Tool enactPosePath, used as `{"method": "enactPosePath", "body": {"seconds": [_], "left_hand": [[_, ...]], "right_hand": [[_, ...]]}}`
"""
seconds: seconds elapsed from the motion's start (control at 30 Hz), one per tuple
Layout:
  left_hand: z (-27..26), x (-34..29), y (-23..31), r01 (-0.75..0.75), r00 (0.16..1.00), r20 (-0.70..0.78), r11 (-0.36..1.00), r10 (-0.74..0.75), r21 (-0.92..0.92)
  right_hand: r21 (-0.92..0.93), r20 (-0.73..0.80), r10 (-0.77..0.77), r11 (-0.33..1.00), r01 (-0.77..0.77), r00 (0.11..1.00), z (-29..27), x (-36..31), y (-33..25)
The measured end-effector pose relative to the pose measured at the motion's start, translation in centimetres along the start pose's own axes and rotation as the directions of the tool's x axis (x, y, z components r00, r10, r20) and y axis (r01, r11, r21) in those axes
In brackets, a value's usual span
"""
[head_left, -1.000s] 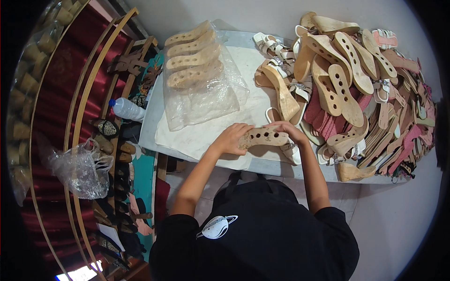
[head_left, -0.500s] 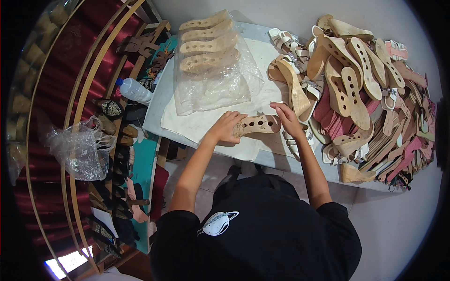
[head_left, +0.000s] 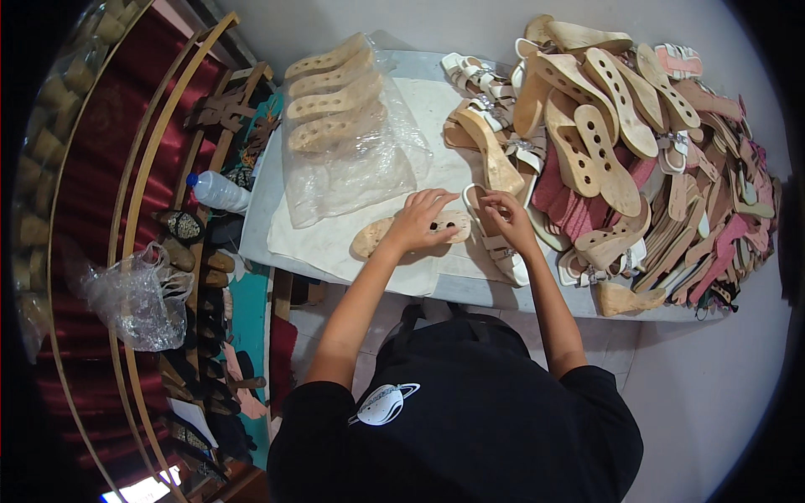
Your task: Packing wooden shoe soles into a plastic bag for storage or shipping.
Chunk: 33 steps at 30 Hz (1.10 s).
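Note:
A pale wooden wedge sole (head_left: 373, 237) with a row of round dark holes lies crosswise on the white cloth near the table's front edge. My left hand (head_left: 419, 221) is over its middle, fingers stretched out past the far edge and thumb apart along the near side; whether it presses the wood I cannot tell. To the right, my right hand (head_left: 510, 223) hovers beside the sole's end with bent fingers apart from the thumb. Nothing shows in it. Just behind and below that hand is a white strappy sandal (head_left: 507, 261).
Several similar soles (head_left: 331, 92) lie in a clear plastic bag (head_left: 352, 180) at the back left. A heap of wooden wedges (head_left: 608, 168), sandals and pink pieces covers the right side. A water bottle (head_left: 222, 193) and shelves of shoes stand left, beside a hanging plastic bag (head_left: 147, 298).
My left hand has slid right from the sole's left end to its middle, uncovering that end. My right hand's fingers have bent more. The whole view has shifted slightly.

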<state>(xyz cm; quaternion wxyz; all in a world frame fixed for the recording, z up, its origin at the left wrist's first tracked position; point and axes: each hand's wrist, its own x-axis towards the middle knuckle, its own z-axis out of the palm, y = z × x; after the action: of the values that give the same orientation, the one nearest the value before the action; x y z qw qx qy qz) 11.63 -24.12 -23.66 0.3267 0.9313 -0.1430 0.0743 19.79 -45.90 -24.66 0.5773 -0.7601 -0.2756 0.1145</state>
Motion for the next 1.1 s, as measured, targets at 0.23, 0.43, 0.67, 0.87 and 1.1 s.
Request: {"method": "enactPosePath", "body": {"seconds": [0.23, 0.43, 0.67, 0.87, 1.1], "left_hand": [[3.4, 9.5, 3.6, 0.491, 0.854, 0.085, 0.848, -0.514, 0.199], [8.0, 13.6, 5.2, 0.66, 0.751, 0.045, 0.748, -0.659, -0.064], [11.4, 15.4, 6.9, 0.65, 0.695, -0.3, 0.749, -0.654, -0.126], [12.0, 14.5, 6.0, 0.565, 0.681, -0.425, 0.797, -0.596, -0.213], [7.5, 12.7, 8.4, 0.224, 0.861, -0.442, 0.968, -0.251, -0.112]], "right_hand": [[0.007, -0.056, 0.014, 1.0, -0.014, 0.998, -3.5, -0.5, 0.1], [-0.273, -0.192, -0.143, 0.958, 0.087, 0.971, -7.4, 0.1, 0.5], [-0.189, -0.025, -0.166, 0.969, 0.158, 0.986, -11.1, -0.3, -0.1], [-0.141, 0.108, -0.141, 0.978, 0.156, 0.984, -11.8, 0.6, 0.5], [0.343, 0.154, 0.065, 0.932, -0.115, 0.986, -11.4, 1.9, 0.8]]}}
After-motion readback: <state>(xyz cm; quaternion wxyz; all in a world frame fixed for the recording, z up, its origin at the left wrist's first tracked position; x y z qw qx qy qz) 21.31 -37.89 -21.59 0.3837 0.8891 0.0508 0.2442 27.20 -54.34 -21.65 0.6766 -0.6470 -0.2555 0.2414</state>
